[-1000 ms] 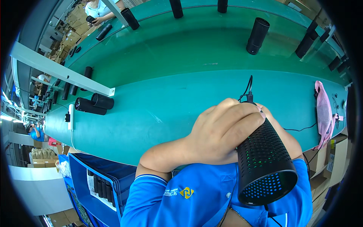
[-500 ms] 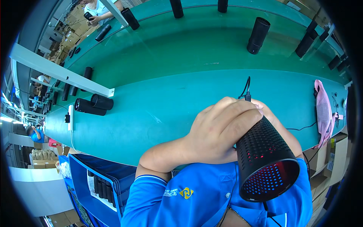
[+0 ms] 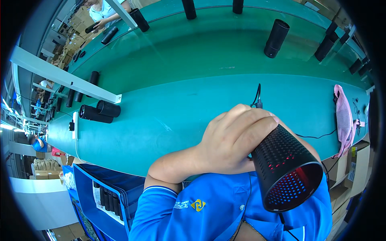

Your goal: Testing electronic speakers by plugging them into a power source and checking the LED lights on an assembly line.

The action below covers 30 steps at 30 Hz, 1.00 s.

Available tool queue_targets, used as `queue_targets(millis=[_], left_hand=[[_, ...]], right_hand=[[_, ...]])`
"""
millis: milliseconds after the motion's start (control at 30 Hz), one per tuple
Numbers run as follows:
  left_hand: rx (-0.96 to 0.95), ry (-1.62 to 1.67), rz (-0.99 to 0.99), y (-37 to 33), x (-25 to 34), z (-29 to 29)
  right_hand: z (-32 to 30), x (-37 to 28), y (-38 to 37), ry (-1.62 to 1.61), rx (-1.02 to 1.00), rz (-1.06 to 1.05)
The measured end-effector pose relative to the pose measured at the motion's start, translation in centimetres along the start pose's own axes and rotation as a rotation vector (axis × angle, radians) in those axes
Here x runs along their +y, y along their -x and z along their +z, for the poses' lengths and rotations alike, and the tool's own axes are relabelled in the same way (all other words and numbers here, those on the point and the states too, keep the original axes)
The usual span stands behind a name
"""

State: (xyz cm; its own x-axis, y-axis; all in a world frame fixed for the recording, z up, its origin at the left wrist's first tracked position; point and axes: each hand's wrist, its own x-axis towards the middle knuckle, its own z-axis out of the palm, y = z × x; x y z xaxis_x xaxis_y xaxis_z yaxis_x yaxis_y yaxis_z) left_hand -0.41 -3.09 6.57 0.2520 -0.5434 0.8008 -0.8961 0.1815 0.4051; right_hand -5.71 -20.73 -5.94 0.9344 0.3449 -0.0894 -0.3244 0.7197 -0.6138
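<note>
My left hand (image 3: 235,138) is wrapped round the narrow upper end of a black perforated cylinder (image 3: 283,154). The cylinder leans, its wide open end facing down toward my chest, and red light glows inside and through some holes. A black cable plug (image 3: 259,105) with a looped cord rises just beyond my knuckles; whether it joins the cylinder is hidden. My right forearm (image 3: 284,122) runs behind the cylinder, and the fingers of my right hand are hidden there.
Two black cylinders (image 3: 99,112) lie at left on the green table (image 3: 173,100). Another cylinder (image 3: 276,38) stands on the darker strip beyond. A pink mesh bag (image 3: 343,120) lies at right, a blue bin (image 3: 92,201) sits lower left. Across the table a person (image 3: 106,14) holds a black cylinder.
The cylinder's open end has swung slightly to the right and up, and more red light shows through its holes. The cable plug has shifted a little left.
</note>
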Motion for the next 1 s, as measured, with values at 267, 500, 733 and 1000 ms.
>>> queue_targets(millis=[267,500,733,1000], left_hand=[[-0.030,0.019,-0.005,-0.1,0.2,0.1],[-0.070,0.001,-0.039,-0.3,0.5,-0.3],[-0.069,0.004,-0.084,-0.5,0.1,-0.4],[-0.052,0.527,-0.231,-1.0,0.0,-1.5]], right_hand=[[1.3,0.1,0.6,-0.015,0.073,0.038],[2.8,-0.9,0.7,-0.062,0.128,0.085],[12.5,-3.9,1.7,0.130,0.527,0.009],[7.0,-4.0,2.0,0.761,-0.154,0.028]])
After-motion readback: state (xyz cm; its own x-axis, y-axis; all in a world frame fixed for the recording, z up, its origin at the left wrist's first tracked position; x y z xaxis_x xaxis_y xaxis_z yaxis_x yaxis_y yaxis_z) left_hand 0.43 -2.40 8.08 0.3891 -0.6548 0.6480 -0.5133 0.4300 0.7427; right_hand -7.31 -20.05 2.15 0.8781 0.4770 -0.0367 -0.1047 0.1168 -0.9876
